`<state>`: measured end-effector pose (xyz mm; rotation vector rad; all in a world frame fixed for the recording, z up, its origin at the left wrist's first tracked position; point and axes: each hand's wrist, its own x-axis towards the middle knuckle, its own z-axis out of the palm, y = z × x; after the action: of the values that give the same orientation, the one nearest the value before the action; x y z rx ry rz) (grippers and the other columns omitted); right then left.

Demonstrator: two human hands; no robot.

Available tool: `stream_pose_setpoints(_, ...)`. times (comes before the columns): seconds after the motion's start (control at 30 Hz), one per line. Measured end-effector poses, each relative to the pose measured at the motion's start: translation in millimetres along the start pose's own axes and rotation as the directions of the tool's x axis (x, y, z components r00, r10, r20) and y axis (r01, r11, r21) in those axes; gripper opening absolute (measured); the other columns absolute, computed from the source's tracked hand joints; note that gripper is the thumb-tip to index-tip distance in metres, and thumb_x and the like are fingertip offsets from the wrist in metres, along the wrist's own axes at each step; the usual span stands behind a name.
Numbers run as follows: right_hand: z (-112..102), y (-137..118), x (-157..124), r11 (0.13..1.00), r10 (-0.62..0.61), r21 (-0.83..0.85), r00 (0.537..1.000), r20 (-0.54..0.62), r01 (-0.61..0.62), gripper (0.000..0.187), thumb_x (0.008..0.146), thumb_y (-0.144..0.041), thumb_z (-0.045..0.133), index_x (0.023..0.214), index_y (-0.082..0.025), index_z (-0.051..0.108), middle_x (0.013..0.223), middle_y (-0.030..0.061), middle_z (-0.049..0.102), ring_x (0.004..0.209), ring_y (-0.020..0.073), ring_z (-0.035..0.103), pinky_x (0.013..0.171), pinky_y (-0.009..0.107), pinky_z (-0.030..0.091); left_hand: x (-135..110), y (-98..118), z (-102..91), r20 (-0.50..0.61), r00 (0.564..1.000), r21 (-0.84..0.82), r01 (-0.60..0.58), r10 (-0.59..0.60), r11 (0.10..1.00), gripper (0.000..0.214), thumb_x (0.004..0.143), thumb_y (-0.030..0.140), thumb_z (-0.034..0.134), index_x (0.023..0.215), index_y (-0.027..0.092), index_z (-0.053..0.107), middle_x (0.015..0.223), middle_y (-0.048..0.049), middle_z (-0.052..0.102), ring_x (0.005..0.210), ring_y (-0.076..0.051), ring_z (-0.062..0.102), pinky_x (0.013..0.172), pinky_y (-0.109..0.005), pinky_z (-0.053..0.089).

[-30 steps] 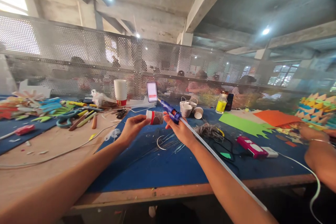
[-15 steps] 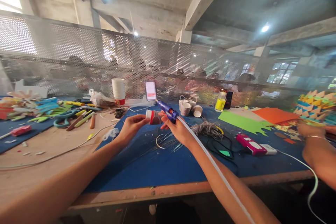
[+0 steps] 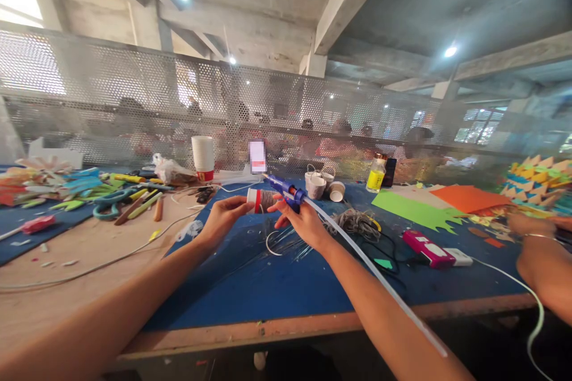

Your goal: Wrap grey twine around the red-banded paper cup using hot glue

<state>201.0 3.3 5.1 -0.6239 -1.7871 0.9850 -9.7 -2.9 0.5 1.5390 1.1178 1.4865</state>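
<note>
My left hand (image 3: pixel 226 215) is closed round a small paper cup (image 3: pixel 263 200) with a red rim, held on its side above the blue mat (image 3: pixel 277 286). My right hand (image 3: pixel 300 221) grips a blue glue gun (image 3: pixel 286 189) whose nozzle points away to the upper left, just above the cup. A long white glue stick (image 3: pixel 370 268) runs back from the gun along my right forearm. Thin clear strips and a white curl (image 3: pixel 272 244) lie on the mat below both hands.
Small paper cups (image 3: pixel 322 183), a stack of white cups (image 3: pixel 204 157), a yellow bottle (image 3: pixel 376 176), scissors (image 3: pixel 111 199), twine (image 3: pixel 355 220), a pink device (image 3: pixel 428 249), green and orange paper (image 3: pixel 415 208). Another person's arm (image 3: pixel 543 262) works at the right. A perforated metal screen (image 3: pixel 134 107) stands behind.
My hands stay almost in place; the cup and glue gun shift slightly, and the view wobbles a little.
</note>
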Motion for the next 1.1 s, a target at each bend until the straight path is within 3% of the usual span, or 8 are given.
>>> stream_pose_setpoints(0.17, -1, -1, -2, 0.994, 0.021, -0.107, 0.999, -0.038, -0.025, 0.043, 0.088, -0.055, 0.053, 0.108, -0.018, 0.062, 0.073, -0.0002, 0.062, 0.053, 0.0099, 0.06, 0.054, 0.022, 0.05, 2, -5, -4.4, -0.077, 0.995, -0.066, 0.055, -0.06, 0.996, 0.032, 0.069, 0.044, 0.074, 0.086, 0.017, 0.075, 0.064, 0.0009, 0.066, 0.055, -0.013, 0.052, 0.055, -0.024, 0.038)
stream_pose_setpoints(0.3, 0, -5, -6, 0.972, 0.015, -0.234, 0.999, -0.052, -0.027, 0.04, 0.086, -0.055, 0.057, 0.097, -0.018, 0.064, 0.065, -0.0021, 0.058, 0.05, 0.0092, 0.054, 0.052, 0.021, 0.047, 4, -6, -7.1, -0.129, 0.99, -0.052, 0.05, -0.056, 0.997, 0.034, 0.068, 0.045, 0.074, 0.086, 0.017, 0.075, 0.065, 0.0008, 0.066, 0.055, -0.013, 0.052, 0.054, -0.024, 0.038)
stream_pose_setpoints(0.57, 2, 1, -6, 0.955, -0.051, -0.295, 0.997, -0.065, 0.029, 0.037, 0.084, -0.053, 0.06, 0.098, -0.019, 0.063, 0.087, 0.0031, 0.066, 0.081, 0.0172, 0.064, 0.069, 0.025, 0.051, 4, -2, -6.2, -0.133, 0.991, -0.002, 0.019, -0.019, 1.0, 0.026, 0.07, 0.04, 0.072, 0.081, 0.016, 0.073, 0.071, -0.0006, 0.07, 0.06, -0.015, 0.056, 0.054, -0.023, 0.039)
stream_pose_setpoints(0.73, 1, -5, -6, 0.911, -0.06, -0.411, 0.996, -0.069, 0.026, 0.041, 0.085, -0.055, 0.058, 0.096, -0.015, 0.064, 0.085, 0.0046, 0.065, 0.078, 0.0176, 0.062, 0.07, 0.027, 0.049, 5, -6, -6.2, -0.145, 0.989, -0.026, 0.012, -0.016, 1.0, 0.023, 0.07, 0.038, 0.073, 0.078, 0.016, 0.071, 0.067, 0.0016, 0.066, 0.058, -0.012, 0.054, 0.054, -0.021, 0.038)
stream_pose_setpoints(1.1, 1, -10, -8, 0.9, -0.017, -0.436, 0.998, -0.064, -0.013, 0.039, 0.086, -0.054, 0.056, 0.091, -0.015, 0.062, 0.076, 0.0025, 0.061, 0.07, 0.0151, 0.055, 0.062, 0.025, 0.044, 5, -5, -6.7, -0.106, 0.994, 0.017, -0.018, 0.02, 1.0, 0.034, 0.072, 0.043, 0.072, 0.091, 0.015, 0.076, 0.078, -0.0045, 0.072, 0.07, -0.018, 0.06, 0.062, -0.025, 0.043)
